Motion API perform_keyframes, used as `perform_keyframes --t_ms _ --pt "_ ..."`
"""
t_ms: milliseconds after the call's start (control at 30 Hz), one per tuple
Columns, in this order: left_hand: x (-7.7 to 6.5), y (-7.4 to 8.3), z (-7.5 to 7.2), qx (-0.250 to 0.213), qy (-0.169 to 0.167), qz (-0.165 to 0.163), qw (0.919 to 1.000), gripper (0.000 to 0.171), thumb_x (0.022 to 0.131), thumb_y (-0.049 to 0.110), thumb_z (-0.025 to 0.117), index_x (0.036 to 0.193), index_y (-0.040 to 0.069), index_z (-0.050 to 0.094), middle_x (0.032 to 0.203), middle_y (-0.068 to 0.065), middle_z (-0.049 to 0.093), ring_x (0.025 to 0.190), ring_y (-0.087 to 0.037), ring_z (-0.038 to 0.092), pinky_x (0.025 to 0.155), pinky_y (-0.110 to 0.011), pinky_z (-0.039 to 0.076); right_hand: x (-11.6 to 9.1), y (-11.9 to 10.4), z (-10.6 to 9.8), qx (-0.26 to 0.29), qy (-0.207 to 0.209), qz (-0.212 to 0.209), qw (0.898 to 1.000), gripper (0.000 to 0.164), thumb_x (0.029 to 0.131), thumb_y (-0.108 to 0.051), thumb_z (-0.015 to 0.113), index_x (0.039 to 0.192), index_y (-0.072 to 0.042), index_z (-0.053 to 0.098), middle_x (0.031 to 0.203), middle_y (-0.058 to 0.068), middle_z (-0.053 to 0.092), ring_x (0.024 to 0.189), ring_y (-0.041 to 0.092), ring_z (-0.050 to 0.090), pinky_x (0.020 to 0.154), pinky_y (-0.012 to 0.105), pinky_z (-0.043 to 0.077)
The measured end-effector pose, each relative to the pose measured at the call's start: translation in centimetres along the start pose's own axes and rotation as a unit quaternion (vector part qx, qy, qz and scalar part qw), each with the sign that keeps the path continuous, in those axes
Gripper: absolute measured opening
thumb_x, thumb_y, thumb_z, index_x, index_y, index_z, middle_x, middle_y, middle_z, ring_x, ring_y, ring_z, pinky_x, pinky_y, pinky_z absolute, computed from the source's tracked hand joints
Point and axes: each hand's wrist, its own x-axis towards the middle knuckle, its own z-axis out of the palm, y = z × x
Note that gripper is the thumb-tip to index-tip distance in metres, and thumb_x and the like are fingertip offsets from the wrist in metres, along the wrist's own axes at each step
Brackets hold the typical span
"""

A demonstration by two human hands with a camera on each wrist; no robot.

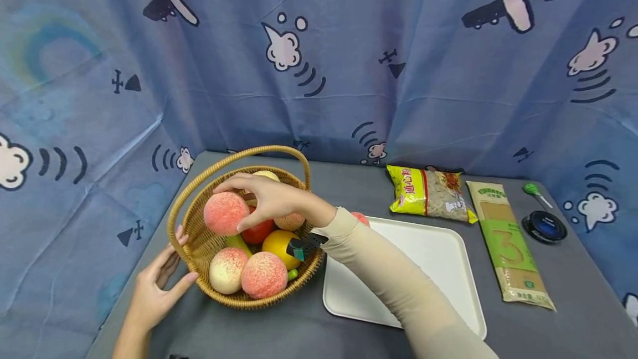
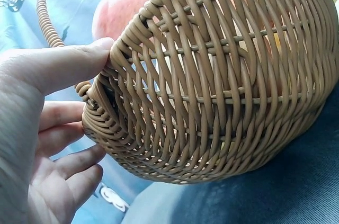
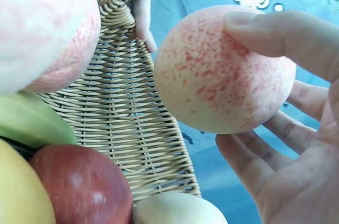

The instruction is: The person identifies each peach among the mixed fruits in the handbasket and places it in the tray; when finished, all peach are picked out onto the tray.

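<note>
A wicker basket point(image 1: 242, 304) with a tall arched handle holds several fruits. Over its left part, my right hand point(image 1: 269, 199) grips a pink-and-cream peach point(image 1: 225, 213) between thumb and fingers. The right wrist view shows that peach point(image 3: 212, 75) beside the basket's woven wall point(image 3: 116, 118). My left hand point(image 1: 158, 284) holds the basket's left rim near the handle's foot, thumb and fingers to either side of it. Inside lie two peaches point(image 1: 264, 275) at the front, a red apple point(image 3: 82, 184), a yellow fruit point(image 1: 277, 247) and a green-yellow banana point(image 1: 239, 244), partly covered.
A white tray point(image 1: 399, 314) lies right of the basket, partly under my right forearm, with a pink fruit point(image 1: 360, 218) at its far left corner. Further right are a yellow bag of pasta point(image 1: 431, 193), a noodle packet point(image 1: 508, 242), a dark round container point(image 1: 544, 226) and a green-headed stick point(image 1: 535, 193).
</note>
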Motion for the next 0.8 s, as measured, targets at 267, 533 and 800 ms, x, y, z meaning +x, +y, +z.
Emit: perform_keyframes --t_ms 267,533,800 --pt "0.0 0.1 0.2 0.009 -0.008 -0.016 0.9998 0.072 0.069 -0.025 0.066 0.136 -0.011 0.043 0.143 -0.024 0.044 0.132 -0.011 0.045 0.104 -0.013 0.040 -3.3 0.2 -0.4 0.063 0.046 -0.025 0.997 0.069 0.075 -0.011 0.080 0.135 -0.005 0.048 0.133 0.008 0.046 0.117 0.014 0.050 0.098 0.022 0.050" --pt "-0.1 0.5 0.1 -0.004 -0.013 -0.022 0.9997 0.070 0.071 -0.026 0.064 0.136 -0.013 0.041 0.148 -0.028 0.032 0.135 -0.006 0.040 0.105 -0.012 0.039 -6.6 -0.2 -1.0 0.004 0.098 -0.038 0.994 0.069 0.073 -0.017 0.082 0.134 -0.008 0.050 0.137 0.006 0.047 0.122 0.013 0.045 0.102 0.027 0.047" --pt "0.0 0.4 0.2 -0.031 -0.011 0.000 0.9995 0.069 0.070 -0.027 0.063 0.135 -0.016 0.041 0.148 -0.032 0.029 0.136 -0.011 0.040 0.106 -0.014 0.039 -10.3 -0.3 -1.4 0.035 0.137 -0.057 0.988 0.069 0.073 -0.008 0.081 0.134 -0.004 0.049 0.136 0.009 0.047 0.120 0.019 0.048 0.098 0.032 0.051"
